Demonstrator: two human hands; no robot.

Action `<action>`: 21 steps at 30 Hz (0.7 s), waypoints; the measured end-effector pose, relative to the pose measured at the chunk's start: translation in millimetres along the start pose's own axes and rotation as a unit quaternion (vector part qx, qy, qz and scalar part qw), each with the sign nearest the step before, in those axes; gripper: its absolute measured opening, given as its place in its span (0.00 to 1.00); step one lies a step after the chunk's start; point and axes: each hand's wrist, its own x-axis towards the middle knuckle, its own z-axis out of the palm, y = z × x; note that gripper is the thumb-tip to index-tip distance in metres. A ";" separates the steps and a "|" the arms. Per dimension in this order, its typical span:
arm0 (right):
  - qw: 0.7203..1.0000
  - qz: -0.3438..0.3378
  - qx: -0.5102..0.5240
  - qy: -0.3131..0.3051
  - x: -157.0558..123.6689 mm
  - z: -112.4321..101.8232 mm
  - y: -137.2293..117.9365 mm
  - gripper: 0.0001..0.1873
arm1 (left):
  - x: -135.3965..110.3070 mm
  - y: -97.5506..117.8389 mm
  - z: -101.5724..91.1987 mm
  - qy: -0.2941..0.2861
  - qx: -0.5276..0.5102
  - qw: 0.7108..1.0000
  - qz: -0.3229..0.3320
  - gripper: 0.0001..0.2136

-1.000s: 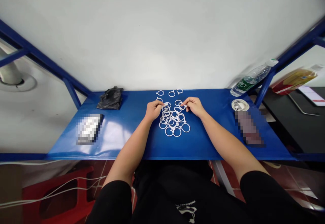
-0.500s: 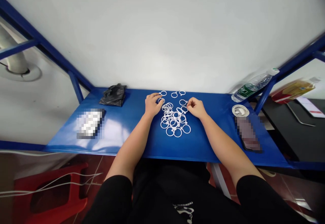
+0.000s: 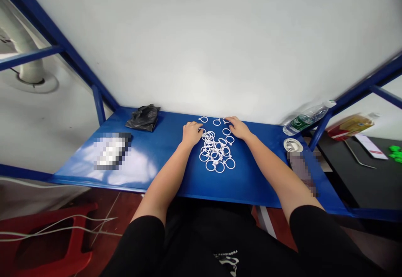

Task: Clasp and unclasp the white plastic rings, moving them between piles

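A heap of several white plastic rings [image 3: 216, 149] lies in the middle of a blue table [image 3: 163, 160]. A few single rings [image 3: 216, 122] lie in a row behind the heap near the wall. My left hand [image 3: 191, 132] rests at the heap's left edge with its fingers curled on a ring. My right hand [image 3: 237, 127] reaches over the back of the heap, fingers stretched toward the rightmost single ring. What lies under its fingertips is hidden.
A crumpled black bag [image 3: 143, 118] lies at the back left and a blurred flat object [image 3: 109, 151] at the left. A coiled white cable [image 3: 293, 145], a water bottle [image 3: 306, 118] and a dark flat object [image 3: 301, 172] are at the right. A red stool [image 3: 47, 243] stands below left.
My right hand has moved from the heap's right side back toward the row of single rings. My left hand has shifted slightly. The camera has tilted, so the table sits lower and turned.
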 end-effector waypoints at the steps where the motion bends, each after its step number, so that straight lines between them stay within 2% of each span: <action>1: 1.000 0.015 -0.019 -0.009 0.9 0.6 -0.7 0.27 | -0.3 0.4 -0.2 -0.001 0.007 1.000 -0.004 0.08; 4: 0.996 0.071 -0.053 0.001 -6.3 3.2 -2.7 0.17 | -0.4 1.5 -0.9 0.000 0.010 1.000 -0.006 0.04; 6: 0.994 0.092 -0.046 0.033 -18.2 3.8 -2.8 0.13 | 0.0 1.0 -2.1 0.023 -0.019 1.000 -0.009 0.04; 10: 0.985 0.115 0.037 0.119 -46.4 3.0 -2.1 0.13 | -0.2 -1.9 -4.3 0.064 -0.157 0.984 -0.061 0.04; 15: 0.972 0.110 0.146 0.148 -55.9 4.9 -3.1 0.13 | -1.3 0.1 -2.9 0.085 -0.300 0.944 -0.105 0.08; 17: 0.949 0.125 0.216 0.191 -50.7 5.8 -1.2 0.18 | -0.9 2.2 -2.6 0.097 -0.353 0.923 -0.120 0.09; 21: 0.868 0.198 0.397 0.224 -39.7 5.4 9.7 0.29 | 0.9 2.4 -2.7 0.118 -0.414 0.890 -0.149 0.12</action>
